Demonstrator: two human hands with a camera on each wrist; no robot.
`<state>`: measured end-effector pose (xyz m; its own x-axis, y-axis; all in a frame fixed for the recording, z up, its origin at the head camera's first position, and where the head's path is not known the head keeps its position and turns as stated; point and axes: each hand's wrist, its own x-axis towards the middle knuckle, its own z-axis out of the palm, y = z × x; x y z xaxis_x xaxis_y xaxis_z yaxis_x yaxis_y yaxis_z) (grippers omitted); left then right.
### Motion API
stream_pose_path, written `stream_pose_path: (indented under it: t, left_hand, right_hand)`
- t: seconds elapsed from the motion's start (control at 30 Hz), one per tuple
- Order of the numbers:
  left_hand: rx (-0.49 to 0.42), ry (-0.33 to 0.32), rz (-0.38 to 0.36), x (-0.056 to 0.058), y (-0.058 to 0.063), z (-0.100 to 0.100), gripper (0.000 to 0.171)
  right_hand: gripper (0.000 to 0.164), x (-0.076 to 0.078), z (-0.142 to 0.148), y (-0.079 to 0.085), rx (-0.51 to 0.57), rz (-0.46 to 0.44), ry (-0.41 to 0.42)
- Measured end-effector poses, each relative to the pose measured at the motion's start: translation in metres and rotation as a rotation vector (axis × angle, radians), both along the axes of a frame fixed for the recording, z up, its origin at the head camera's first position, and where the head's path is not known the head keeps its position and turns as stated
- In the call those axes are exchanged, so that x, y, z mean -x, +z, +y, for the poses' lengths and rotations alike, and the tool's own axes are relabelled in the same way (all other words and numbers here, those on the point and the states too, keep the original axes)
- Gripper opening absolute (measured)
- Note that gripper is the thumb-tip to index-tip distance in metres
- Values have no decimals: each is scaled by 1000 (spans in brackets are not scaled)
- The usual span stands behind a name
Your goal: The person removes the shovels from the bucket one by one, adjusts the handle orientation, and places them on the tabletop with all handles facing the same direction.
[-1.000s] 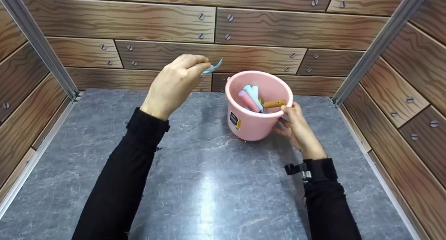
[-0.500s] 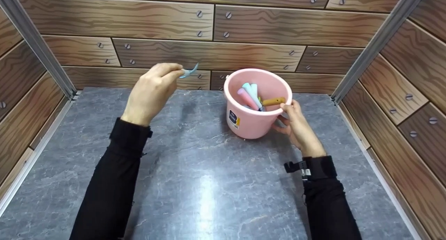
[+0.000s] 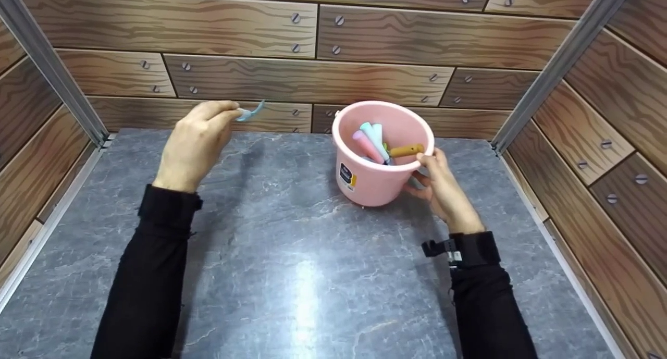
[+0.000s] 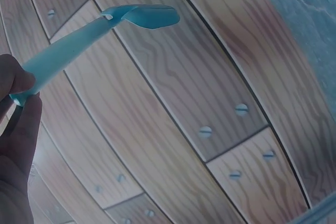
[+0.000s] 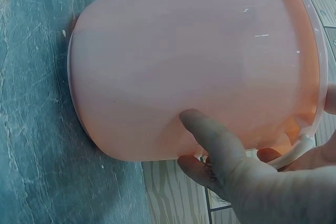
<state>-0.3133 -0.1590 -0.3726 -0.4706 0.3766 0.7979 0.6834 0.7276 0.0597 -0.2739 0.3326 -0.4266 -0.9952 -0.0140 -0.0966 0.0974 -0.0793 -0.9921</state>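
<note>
My left hand pinches a small blue trowel by the end of its pale handle, raised over the left part of the table. In the left wrist view its darker, curved blade points away from the fingers. To the right stands a pink bucket with a dark and yellow label. My right hand grips the bucket at its right side, fingertips at the rim and other fingers against the outer wall. Inside the bucket lean a pink handle, light blue handles and a brown handle; their lower ends are hidden.
A grey marbled tabletop lies under both hands. Wood-patterned panels wall in the back and both sides, with metal posts at the corners.
My left hand has moved left, away from the bucket, carrying the trowel and sinking slightly. The right hand keeps its hold on the bucket; the whole view has shifted a little.
</note>
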Motion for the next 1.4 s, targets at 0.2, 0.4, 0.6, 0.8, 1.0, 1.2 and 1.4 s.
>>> stream_pose_path:
  t: [0.2, 0.4, 0.6, 0.8, 1.0, 1.2, 1.4]
  left_hand:
    - [11, 27, -18, 0, -8, -24, 29]
    - [9, 51, -34, 2, -20, -42, 30]
    - [16, 65, -76, 3, -32, -56, 30]
    - [-1, 92, -166, 1, -43, -70, 34]
    - [-31, 102, -229, 0, -52, -80, 35]
    - [-37, 112, -256, 0, -57, -83, 36]
    - [-24, 118, -286, -1, -64, -87, 35]
  right_hand:
    - [71, 0, -2, -1, 4, 0, -4]
    - [71, -1, -2, -2, -4, -3, -9]
    - [73, -1, 0, -2, -8, -9, -14]
    - [74, 0, -1, 0, -9, -9, -9]
    - [70, 0, -2, 1, -7, 2, -6]
    - [72, -1, -1, 0, -4, -2, -6]
    - [69, 0, -2, -1, -11, 3, -7]
